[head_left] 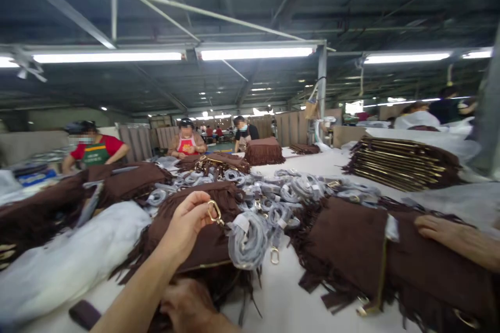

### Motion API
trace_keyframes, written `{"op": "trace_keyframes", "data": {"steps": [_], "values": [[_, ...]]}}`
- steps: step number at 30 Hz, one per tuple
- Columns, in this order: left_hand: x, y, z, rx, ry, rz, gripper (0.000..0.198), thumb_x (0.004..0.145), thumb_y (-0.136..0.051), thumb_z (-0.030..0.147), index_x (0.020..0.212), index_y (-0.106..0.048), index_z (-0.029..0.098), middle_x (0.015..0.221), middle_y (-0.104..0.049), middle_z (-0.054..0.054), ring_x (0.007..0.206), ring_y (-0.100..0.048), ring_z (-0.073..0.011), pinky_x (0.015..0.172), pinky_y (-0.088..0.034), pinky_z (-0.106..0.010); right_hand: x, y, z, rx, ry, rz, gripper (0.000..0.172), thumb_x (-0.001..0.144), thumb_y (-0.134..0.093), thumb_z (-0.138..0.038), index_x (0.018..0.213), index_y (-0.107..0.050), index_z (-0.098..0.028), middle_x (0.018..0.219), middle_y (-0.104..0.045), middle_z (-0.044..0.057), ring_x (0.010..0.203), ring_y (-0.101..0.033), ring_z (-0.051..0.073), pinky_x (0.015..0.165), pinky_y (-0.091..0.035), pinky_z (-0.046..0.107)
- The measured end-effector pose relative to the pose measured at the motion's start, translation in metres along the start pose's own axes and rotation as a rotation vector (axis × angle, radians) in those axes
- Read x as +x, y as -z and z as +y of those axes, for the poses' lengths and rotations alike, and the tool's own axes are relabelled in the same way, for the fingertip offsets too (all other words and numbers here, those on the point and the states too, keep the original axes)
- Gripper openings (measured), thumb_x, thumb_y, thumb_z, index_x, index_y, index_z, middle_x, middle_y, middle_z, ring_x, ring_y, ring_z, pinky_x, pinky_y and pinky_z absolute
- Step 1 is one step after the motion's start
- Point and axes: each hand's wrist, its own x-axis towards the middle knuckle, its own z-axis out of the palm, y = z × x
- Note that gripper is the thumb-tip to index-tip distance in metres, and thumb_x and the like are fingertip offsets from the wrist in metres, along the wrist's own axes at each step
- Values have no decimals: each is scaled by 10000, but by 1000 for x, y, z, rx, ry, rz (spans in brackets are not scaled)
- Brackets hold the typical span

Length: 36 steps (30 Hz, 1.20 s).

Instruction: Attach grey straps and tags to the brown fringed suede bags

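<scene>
My left hand (189, 214) is closed in a pinch on a gold snap hook (214, 212). From the hook hangs a coiled bag strap (249, 242) wrapped in clear plastic. Under it lies a dark brown fringed bag (164, 229) with a gold-coloured edge toward me. My right hand (189, 299) is low at the bag's near side, below my left forearm; its fingers are blurred and partly hidden. Another gold hook (274, 256) rests on the white table (273, 291) beside the coil.
Several plastic-wrapped straps (300, 187) lie heaped behind the bag. More brown fringed bags (351, 229) are on the right, where another person's hand (437, 231) rests. A bag stack (398, 164) stands at back right, white wrapping (89, 250) at left. Co-workers (187, 140) are across the table.
</scene>
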Motion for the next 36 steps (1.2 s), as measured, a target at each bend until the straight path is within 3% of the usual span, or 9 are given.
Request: {"op": "trace_keyframes", "data": {"steps": [4,8,12,15,20,27,32,36], "values": [[-15,50,37,8,-91,97,265,655,-731,269,836,-558,182,637,-605,48,572,-529,-95,587,-439,-220,3,-2,5,234,-151,4,117,771,-649,-165,761,-741,-237,762,-743,-7,753,-668,169,645,-423,209],[-38,102,55,233,-117,118,206,698,-695,271,828,-564,180,607,-582,57,564,-505,-94,572,-405,-217,2,-2,7,430,-154,108,120,747,-618,-138,706,-702,-214,734,-700,0,767,-642,192,709,-434,237],[-57,147,46,365,1,136,177,708,-660,268,829,-573,173,596,-558,66,550,-474,-88,558,-365,-212,-2,10,-5,573,-149,101,163,808,-556,-245,677,-645,-205,680,-637,-1,720,-594,190,679,-419,259],[-70,166,24,345,146,118,195,685,-662,246,833,-560,172,603,-553,70,541,-464,-84,545,-342,-208,-2,19,-12,616,-171,97,184,812,-544,-271,670,-639,-201,669,-627,-1,707,-578,186,680,-419,265],[-80,167,-18,203,227,100,225,698,-680,248,870,-551,180,625,-555,71,555,-488,-82,557,-353,-203,-2,24,-14,613,-155,47,165,796,-568,-192,712,-710,-199,726,-701,9,741,-618,188,729,-443,269],[-73,153,-51,85,229,132,264,699,-718,295,867,-551,179,615,-556,67,512,-466,-65,500,-304,-184,-1,36,-19,473,70,-20,148,855,-597,-184,803,-729,-227,780,-730,-3,717,-645,151,704,-441,229],[-77,148,-51,65,227,214,279,671,-728,295,842,-541,180,597,-567,63,488,-448,-61,461,-278,-172,4,37,-28,537,-18,23,171,834,-584,-161,744,-717,-221,684,-699,-20,636,-612,132,650,-437,218],[-86,140,-39,102,201,282,272,664,-728,309,817,-542,183,612,-581,56,475,-451,-61,445,-293,-167,5,37,-33,640,-91,-37,180,780,-583,-123,667,-698,-204,640,-679,-34,621,-601,129,632,-436,220]]}}
